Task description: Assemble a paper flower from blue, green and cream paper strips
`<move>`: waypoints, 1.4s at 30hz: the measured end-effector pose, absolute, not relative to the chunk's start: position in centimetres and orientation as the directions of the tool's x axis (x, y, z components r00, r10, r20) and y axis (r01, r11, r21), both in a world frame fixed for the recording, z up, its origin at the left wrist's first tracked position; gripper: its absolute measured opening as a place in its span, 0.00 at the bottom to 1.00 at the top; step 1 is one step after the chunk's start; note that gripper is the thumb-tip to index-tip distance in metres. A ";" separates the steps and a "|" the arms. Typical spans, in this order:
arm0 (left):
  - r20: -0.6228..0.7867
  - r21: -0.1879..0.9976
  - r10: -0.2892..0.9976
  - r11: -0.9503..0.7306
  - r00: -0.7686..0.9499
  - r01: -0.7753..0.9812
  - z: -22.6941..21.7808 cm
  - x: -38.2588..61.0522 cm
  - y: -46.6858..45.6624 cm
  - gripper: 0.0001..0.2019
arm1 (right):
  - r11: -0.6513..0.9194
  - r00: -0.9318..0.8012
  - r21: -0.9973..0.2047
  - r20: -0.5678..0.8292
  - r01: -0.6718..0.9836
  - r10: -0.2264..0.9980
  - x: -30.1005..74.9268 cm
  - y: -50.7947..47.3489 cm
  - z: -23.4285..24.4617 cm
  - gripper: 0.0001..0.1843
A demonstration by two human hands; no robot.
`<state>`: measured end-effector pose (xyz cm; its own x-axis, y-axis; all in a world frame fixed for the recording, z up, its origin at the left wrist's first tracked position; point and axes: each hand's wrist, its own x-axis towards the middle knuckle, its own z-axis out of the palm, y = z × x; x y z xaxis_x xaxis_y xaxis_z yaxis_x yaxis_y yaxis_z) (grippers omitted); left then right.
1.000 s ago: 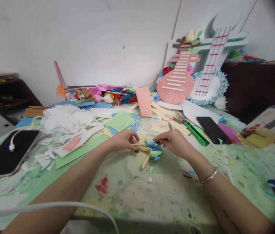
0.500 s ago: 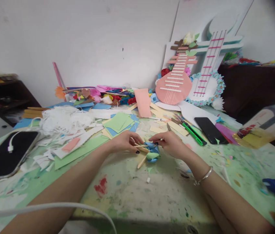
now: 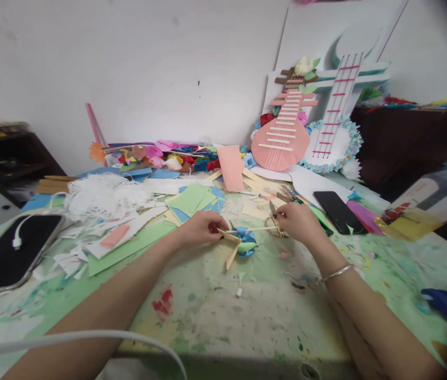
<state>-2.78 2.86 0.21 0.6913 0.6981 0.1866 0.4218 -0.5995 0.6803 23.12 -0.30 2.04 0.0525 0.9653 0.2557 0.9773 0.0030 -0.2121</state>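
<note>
A small blue paper flower (image 3: 246,248) with a green leaf (image 3: 247,246) and cream paper strips (image 3: 230,244) rests on the table in front of me. Just left of it, my left hand (image 3: 206,227) pinches the end of a cream strip. A thin wooden stick (image 3: 255,229) passes across the flower's upper part. Its right end meets the fingers of my right hand (image 3: 297,220), which are closed around it. Partly under that hand lies a pair of gold-handled scissors (image 3: 273,231); much of it is hidden.
Green paper sheets (image 3: 192,198), white string (image 3: 106,195) and scraps cover the left and back. A tablet (image 3: 15,250) lies far left. At right are a phone (image 3: 338,211) and a clear container (image 3: 429,206). Paper instruments (image 3: 282,140) lean on the wall.
My right hand has moved right, away from the flower, and the stick has shifted right with it. The gold scissor handles now show. My left hand stays beside the flower.
</note>
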 end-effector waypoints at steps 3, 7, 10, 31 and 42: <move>0.237 0.757 0.727 -0.554 0.645 0.347 0.7 -3.0 2.9 0.10 | -0.082 0.172 -0.359 0.226 0.930 0.959 24.6 -0.1 2.6 0.12; 0.280 0.800 0.712 -0.544 0.644 0.254 1.2 -3.2 2.8 0.10 | -0.084 0.159 -0.432 0.139 0.898 0.978 25.8 -0.4 3.3 0.10; 0.296 0.805 0.701 -0.548 0.649 0.225 1.5 -3.3 2.7 0.10 | -0.075 0.131 -0.427 0.105 0.901 0.986 26.2 -0.6 3.5 0.09; 0.455 0.463 0.488 -0.844 0.745 0.271 1.7 -2.3 1.0 0.09 | 0.223 -0.297 -0.897 0.109 0.383 0.949 18.3 -1.4 0.7 0.15; 0.462 0.448 0.473 -0.854 0.750 0.263 1.7 -2.1 0.8 0.07 | 0.123 -0.294 -0.920 0.009 0.372 0.956 17.6 -2.2 1.1 0.13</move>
<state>-2.15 0.81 1.72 0.7503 0.4732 0.4617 0.2632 -0.8544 0.4480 17.64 -2.21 1.10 -0.2939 0.9558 0.0094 0.3720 0.1235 -0.9200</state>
